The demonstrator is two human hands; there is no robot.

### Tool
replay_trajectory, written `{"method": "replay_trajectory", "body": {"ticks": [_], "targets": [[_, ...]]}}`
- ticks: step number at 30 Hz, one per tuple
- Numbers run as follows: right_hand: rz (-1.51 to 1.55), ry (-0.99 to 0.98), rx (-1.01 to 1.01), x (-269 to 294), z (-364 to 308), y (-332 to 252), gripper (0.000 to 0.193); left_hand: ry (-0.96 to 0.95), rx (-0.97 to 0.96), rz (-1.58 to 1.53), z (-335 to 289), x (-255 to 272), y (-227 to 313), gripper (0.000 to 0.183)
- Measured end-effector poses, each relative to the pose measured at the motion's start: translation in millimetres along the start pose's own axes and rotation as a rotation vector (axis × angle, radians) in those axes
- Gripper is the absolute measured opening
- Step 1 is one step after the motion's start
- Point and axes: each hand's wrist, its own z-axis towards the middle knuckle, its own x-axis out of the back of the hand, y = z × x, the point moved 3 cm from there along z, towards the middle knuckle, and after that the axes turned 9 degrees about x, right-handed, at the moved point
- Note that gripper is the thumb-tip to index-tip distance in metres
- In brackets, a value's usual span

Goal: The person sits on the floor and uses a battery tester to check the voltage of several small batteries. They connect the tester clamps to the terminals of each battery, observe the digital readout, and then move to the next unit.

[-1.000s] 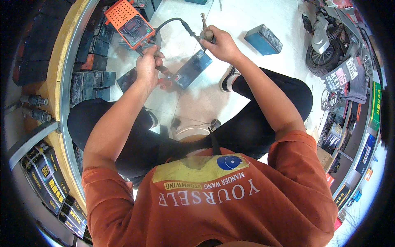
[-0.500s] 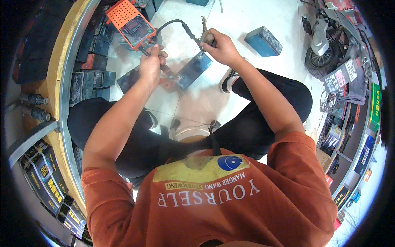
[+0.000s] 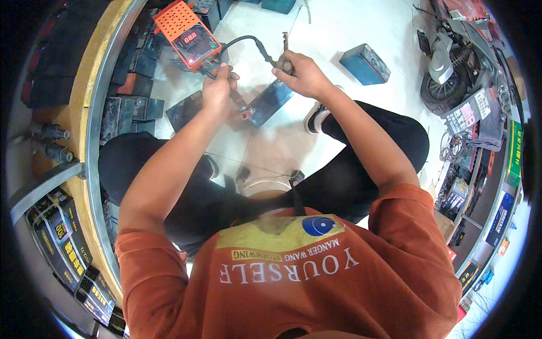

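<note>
A dark blue-black block battery [image 3: 272, 103] lies on the floor between my hands. My left hand [image 3: 219, 91] is closed around the handle of a red-ended cable clamp [image 3: 245, 114], whose end reaches the battery's near-left corner. Just above that hand sits an orange battery tester [image 3: 186, 35] with a perforated case and lit red digits. Its thick black cable [image 3: 244, 38] arches across to my right hand [image 3: 303, 73]. Closed over the battery's far end, that hand grips a second, metal cable clamp [image 3: 285, 40]; its contact with the battery is hidden.
Another battery [image 3: 366, 64] stands alone to the right, and one [image 3: 185, 111] lies by my left forearm. Several more batteries [image 3: 132, 110] are stacked along the left shelf [image 3: 90, 113]. A scooter wheel [image 3: 446, 82] stands at the far right.
The tester's display has gone from dark to lit red digits. Hands, tester and battery appear slightly further right and lower in the view; both hands keep their grips.
</note>
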Motion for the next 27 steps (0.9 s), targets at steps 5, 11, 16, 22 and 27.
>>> {"method": "replay_trajectory", "body": {"ticks": [5, 11, 16, 22, 27], "targets": [[-0.135, -0.031, 0.2, 1.9, 2.8, -6.8, 0.019, 0.018, 0.007, -0.029, -5.5, -12.4, 4.9, 0.024], [-0.046, -0.206, 0.332, -3.1, 8.2, -10.0, 0.026, 0.07, 0.009, -0.009, 3.4, -12.4, 2.2, 0.027], [-0.05, -0.316, 0.283, -3.5, 9.6, -17.1, 0.026, 0.083, -0.043, -0.059, 9.1, -16.7, -2.7, 0.029], [0.134, -0.29, 0.329, -8.8, 13.0, -13.3, 0.025, 0.124, -0.052, -0.053, 15.0, -26.0, 0.9, 0.029], [0.228, -0.33, 0.281, -15.6, 9.8, -11.4, 0.03, 0.151, -0.071, -0.042, 19.4, -26.1, 1.3, 0.029]]}}
